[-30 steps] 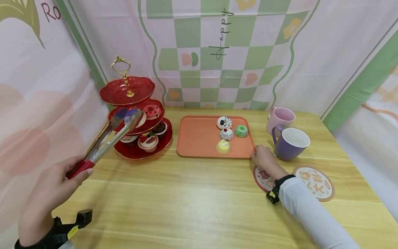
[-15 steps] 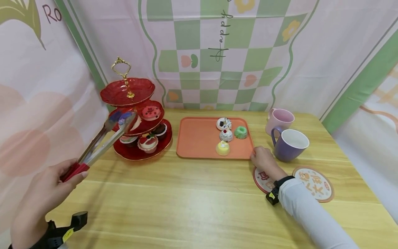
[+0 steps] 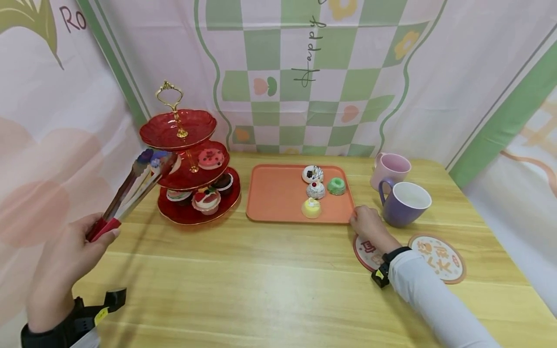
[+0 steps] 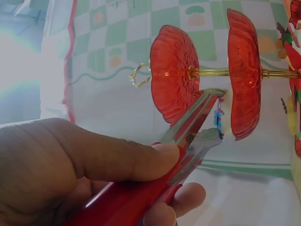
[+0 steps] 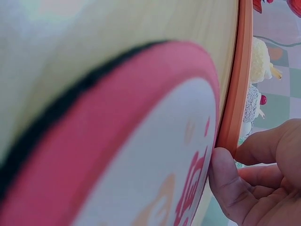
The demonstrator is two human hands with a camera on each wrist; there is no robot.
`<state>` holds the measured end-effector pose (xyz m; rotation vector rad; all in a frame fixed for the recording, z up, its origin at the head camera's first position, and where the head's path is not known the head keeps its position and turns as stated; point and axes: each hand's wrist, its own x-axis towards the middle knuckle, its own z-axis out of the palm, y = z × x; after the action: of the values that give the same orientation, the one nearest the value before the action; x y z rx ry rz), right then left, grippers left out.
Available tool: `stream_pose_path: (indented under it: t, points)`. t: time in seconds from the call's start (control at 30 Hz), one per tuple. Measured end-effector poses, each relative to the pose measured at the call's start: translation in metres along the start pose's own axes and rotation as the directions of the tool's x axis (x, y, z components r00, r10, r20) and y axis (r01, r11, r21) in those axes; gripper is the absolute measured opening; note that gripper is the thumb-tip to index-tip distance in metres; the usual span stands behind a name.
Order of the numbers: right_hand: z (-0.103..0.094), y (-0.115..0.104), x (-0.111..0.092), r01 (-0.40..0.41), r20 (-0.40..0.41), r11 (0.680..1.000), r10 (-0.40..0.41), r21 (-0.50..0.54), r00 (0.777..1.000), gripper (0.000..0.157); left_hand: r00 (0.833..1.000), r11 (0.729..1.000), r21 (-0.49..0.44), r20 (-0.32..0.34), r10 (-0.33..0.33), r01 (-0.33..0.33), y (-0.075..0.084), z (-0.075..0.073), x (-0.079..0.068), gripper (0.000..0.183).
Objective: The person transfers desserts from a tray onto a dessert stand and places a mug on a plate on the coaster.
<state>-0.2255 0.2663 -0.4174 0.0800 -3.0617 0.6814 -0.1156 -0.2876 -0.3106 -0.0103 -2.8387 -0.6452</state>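
At the near left of the table [image 3: 261, 280], the left hand [image 3: 69, 256] grips the red handles of the metal tongs [image 3: 141, 195], thumb on one side, tips slanting up and away; on the right, the brown-edged coaster [image 3: 444, 258] and the red-edged coaster [image 3: 363, 250] lie flat, the latter partly hidden by the right hand [image 3: 370, 225]; this hand narrowly pinches the near right corner of the orange tray [image 3: 274, 193]; on the tray's right half sit a yellow cake [image 3: 311, 208], a white cake [image 3: 315, 190] with a cherry, a green doughnut [image 3: 336, 186] and a white doughnut [image 3: 313, 174]; the purple mug [image 3: 402, 208] stands right of the tray, the pink mug [image 3: 389, 176] behind it; the tongs' tips are at a blue-topped cake [image 3: 161, 158] by the left edge of the red stand's [image 3: 196, 125] middle tier, though whether they clasp it I cannot tell; a pink doughnut [image 3: 211, 158] sits on that tier, cupcakes [image 3: 206, 200] on the one below; farthest back hangs a green-and-white checked cloth [image 3: 261, 48].
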Motion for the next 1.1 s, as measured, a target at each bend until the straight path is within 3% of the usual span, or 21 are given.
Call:
stream_pose_path:
  t: [0.37,1.1]
  points:
    - [0.0005,-0.0008,0.0002,-0.014,0.014,1.0,0.014,0.001,1.0,0.021,0.999,1.0,-0.011,0.043,-0.012,0.013,0.0015,0.0029,0.0108,0.045]
    - [0.0004,-0.0011,0.0007,-0.01,0.02,1.0,0.01,-0.008,1.0,0.023,0.997,0.998,-0.031,0.053,-0.055,0.057,-0.0018,0.0017,0.0013,0.048]
